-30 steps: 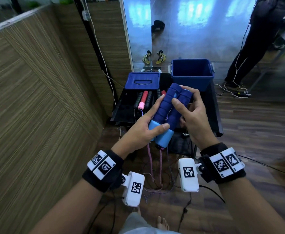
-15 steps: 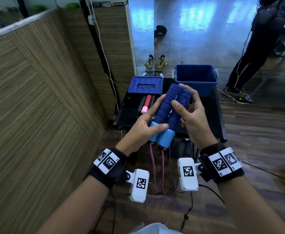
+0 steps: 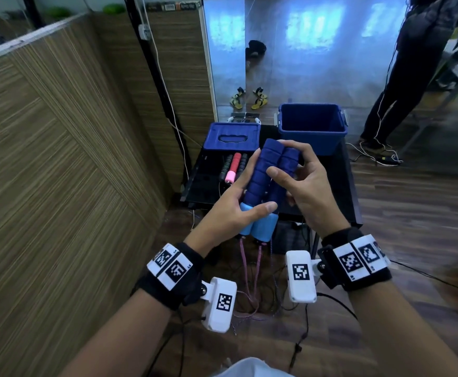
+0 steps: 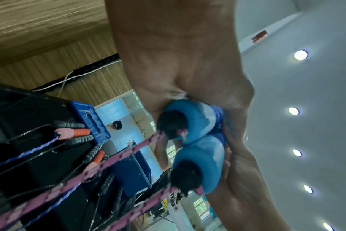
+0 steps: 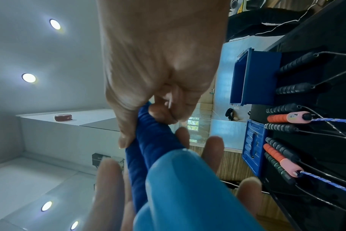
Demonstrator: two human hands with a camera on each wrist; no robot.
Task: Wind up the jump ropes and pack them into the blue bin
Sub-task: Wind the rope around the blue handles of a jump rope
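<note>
Two dark blue foam jump-rope handles (image 3: 267, 175) with light blue ends (image 3: 264, 228) are held side by side in front of me. My left hand (image 3: 233, 208) cups them from below, thumb across the light blue ends. My right hand (image 3: 304, 180) pinches the right handle between thumb and fingers. Their pink cord (image 3: 245, 270) hangs down to the floor. The open blue bin (image 3: 313, 129) stands at the back right of the black table (image 3: 346, 186). Several other ropes lie on the table with black and red-pink handles (image 3: 233, 165).
The bin's blue lid (image 3: 233, 136) lies flat left of the bin. A wood-panel wall runs along the left. A person in dark clothes (image 3: 401, 66) stands at the far right. Cables lie on the wooden floor under the table's front edge.
Both hands have kept their hold on the blue handles and lifted them slightly. My head view has shifted a little; the bin and table sit lower in the frame.
</note>
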